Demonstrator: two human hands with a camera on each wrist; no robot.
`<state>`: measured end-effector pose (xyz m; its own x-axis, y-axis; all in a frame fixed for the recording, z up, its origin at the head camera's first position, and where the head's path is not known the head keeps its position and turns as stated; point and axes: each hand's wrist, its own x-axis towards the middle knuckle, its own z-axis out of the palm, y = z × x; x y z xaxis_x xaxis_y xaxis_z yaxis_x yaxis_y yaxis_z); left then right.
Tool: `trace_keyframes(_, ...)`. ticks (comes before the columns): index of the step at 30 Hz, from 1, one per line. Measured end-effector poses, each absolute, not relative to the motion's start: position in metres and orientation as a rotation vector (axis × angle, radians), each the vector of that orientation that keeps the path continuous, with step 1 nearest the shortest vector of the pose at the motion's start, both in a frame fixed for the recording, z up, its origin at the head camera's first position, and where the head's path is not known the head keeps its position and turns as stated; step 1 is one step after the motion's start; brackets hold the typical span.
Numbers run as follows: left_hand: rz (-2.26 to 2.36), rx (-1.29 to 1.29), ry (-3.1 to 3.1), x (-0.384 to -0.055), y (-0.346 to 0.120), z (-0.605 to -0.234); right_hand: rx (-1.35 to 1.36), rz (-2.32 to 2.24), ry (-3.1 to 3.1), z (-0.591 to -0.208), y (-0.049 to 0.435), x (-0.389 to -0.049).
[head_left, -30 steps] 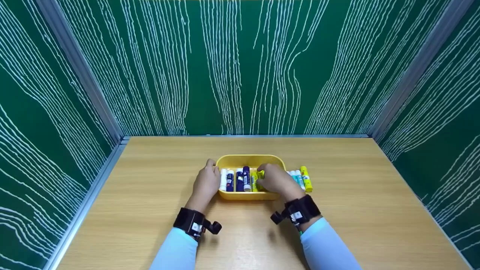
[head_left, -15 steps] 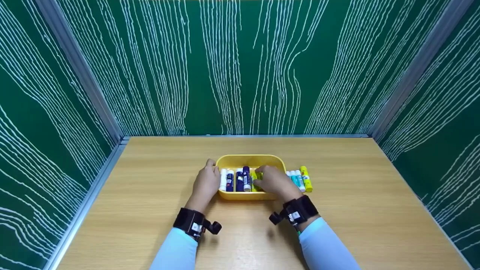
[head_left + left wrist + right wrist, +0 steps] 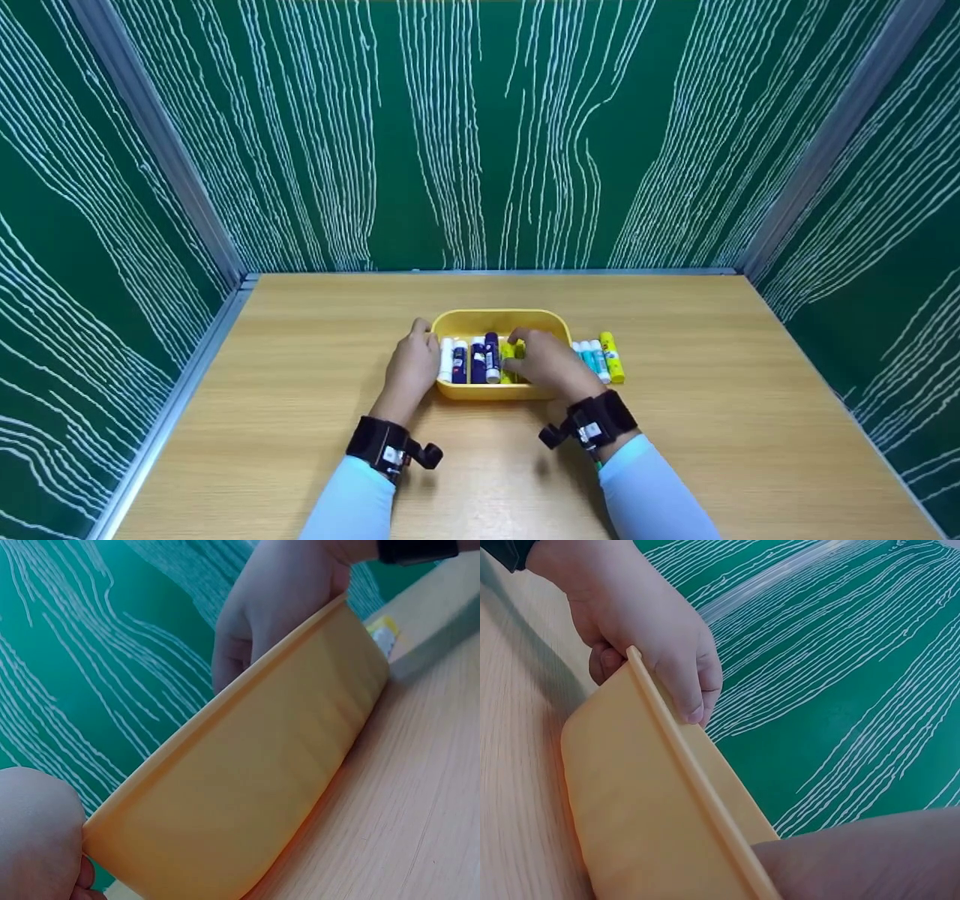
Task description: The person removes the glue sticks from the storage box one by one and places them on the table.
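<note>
"What's central?"
"A yellow container [image 3: 247, 750] on a wooden surface [image 3: 420, 765]; the left hand [image 3: 37, 836] touches its near end."
"And the right hand [image 3: 281, 604]?"
"Toward the far end, fingers [image 3: 228, 664] partly hidden behind it."

Tabletop [image 3: 487, 472] gives passage between the sleeved forearms [image 3: 349, 499] up to the yellow plastic bin [image 3: 491, 392]; the left hand [image 3: 411, 364] blocks its left end, the right hand [image 3: 553, 365] its right half; outside, a yellow glue stick [image 3: 612, 358] and teal-and-white glue sticks [image 3: 600, 361] obstruct low approach from the right.

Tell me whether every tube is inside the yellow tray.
No, the head view shows a yellow tube and teal-and-white tubes lying on the table, outside the yellow tray at its right.
</note>
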<state>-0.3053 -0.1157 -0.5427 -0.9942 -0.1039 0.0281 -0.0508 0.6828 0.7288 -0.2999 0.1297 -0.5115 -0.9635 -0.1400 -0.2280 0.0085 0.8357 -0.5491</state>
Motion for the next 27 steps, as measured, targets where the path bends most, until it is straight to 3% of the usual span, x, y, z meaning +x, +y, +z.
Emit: trace_keyframes(27,-1.165,0.07,-2.783,-0.306,-0.118,-0.546,-0.26,-0.955,2.8,-0.498,0.115,-0.296)
